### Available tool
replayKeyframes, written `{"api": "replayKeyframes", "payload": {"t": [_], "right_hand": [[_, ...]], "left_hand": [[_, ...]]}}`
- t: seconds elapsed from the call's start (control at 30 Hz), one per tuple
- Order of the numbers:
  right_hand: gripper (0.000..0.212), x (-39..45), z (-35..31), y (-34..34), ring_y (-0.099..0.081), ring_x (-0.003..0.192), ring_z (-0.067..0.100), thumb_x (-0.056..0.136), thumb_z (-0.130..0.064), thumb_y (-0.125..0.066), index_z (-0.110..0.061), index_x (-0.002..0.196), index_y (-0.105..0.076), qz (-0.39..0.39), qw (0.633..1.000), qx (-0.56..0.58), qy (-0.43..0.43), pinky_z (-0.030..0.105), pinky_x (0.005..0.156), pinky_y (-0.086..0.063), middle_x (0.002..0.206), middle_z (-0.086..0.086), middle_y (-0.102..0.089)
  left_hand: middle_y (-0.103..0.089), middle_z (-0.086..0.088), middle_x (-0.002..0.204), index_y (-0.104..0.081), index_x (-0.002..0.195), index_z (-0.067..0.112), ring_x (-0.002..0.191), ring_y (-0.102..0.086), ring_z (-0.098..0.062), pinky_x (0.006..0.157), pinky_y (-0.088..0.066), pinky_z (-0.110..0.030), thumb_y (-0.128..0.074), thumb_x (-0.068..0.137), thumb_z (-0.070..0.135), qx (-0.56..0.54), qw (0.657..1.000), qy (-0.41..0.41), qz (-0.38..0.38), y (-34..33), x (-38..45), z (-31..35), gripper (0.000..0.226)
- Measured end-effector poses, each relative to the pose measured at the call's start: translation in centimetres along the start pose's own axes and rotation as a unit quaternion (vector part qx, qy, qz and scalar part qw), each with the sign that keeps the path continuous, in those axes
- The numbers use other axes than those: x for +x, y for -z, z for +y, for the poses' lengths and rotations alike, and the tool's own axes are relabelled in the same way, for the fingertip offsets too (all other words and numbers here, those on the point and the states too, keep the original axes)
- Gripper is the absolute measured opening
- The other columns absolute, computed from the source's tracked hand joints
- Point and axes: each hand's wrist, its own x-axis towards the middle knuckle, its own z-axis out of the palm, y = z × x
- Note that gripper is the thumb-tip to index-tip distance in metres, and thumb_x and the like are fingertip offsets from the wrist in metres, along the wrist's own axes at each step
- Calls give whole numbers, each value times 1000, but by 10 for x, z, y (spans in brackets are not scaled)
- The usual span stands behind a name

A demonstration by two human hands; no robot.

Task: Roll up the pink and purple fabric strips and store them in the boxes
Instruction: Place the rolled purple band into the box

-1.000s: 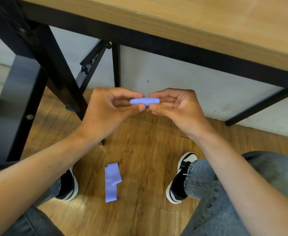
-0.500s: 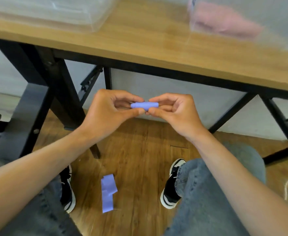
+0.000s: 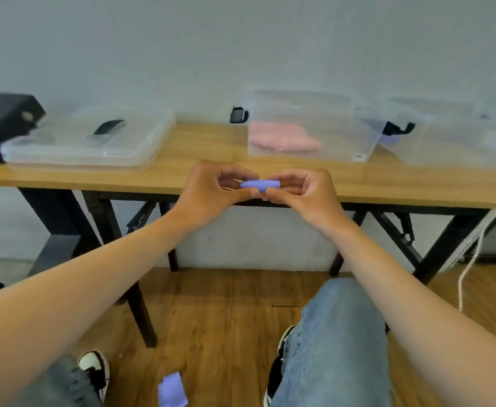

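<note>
A small purple fabric roll (image 3: 259, 184) lies crosswise between my two hands, just in front of the wooden table's (image 3: 199, 148) near edge. My left hand (image 3: 211, 192) pinches its left end and my right hand (image 3: 299, 192) pinches its right end. Another purple strip (image 3: 171, 390) lies on the wooden floor between my feet. On the table, a clear box (image 3: 305, 124) holds pink fabric (image 3: 282, 138). A second clear box (image 3: 434, 133) to its right shows something purple inside, blurred.
A clear flat lid or tray (image 3: 88, 139) lies at the table's left. A black object (image 3: 0, 124) juts in at far left. Black table legs (image 3: 94, 230) stand below. A white cord (image 3: 469, 265) hangs at right. My knee (image 3: 340, 333) is in front.
My view has tilted up from the floor to the tabletop and boxes. Both hands keep the same pinch on the purple roll and have risen to table-edge height.
</note>
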Motion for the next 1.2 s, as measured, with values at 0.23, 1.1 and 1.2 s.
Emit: {"api": "replayKeyframes", "payload": {"t": [0.23, 1.1, 1.2], "right_hand": [[17, 44, -30, 97, -77, 76, 25, 89, -1, -76, -3, 106, -73, 53, 994, -94, 16, 28, 71, -61, 91, 12, -78], [16, 198, 9, 400, -65, 98, 16, 94, -9, -70, -14, 109, -70, 92, 915, -351, -175, 27, 63, -48, 100, 6, -76], [17, 207, 28, 425, -62, 105, 17, 93, -15, -73, -14, 110, -73, 81, 900, -360, -233, 28, 69, -51, 108, 7, -76]], "left_hand": [[-78, 8, 92, -79, 97, 17, 80, -74, -9, 75, -57, -20, -86, 79, 15, 29, 997, -65, -37, -47, 101, 47, 19], [-69, -10, 109, -70, 116, 6, 99, -63, -26, 79, -47, -31, -64, 98, 32, 217, 936, -105, -257, -297, 419, 99, 32], [-67, -4, 101, -72, 108, 12, 102, -62, -28, 82, -41, -34, -65, 95, 31, 280, 912, -113, -279, -328, 437, 96, 24]]}}
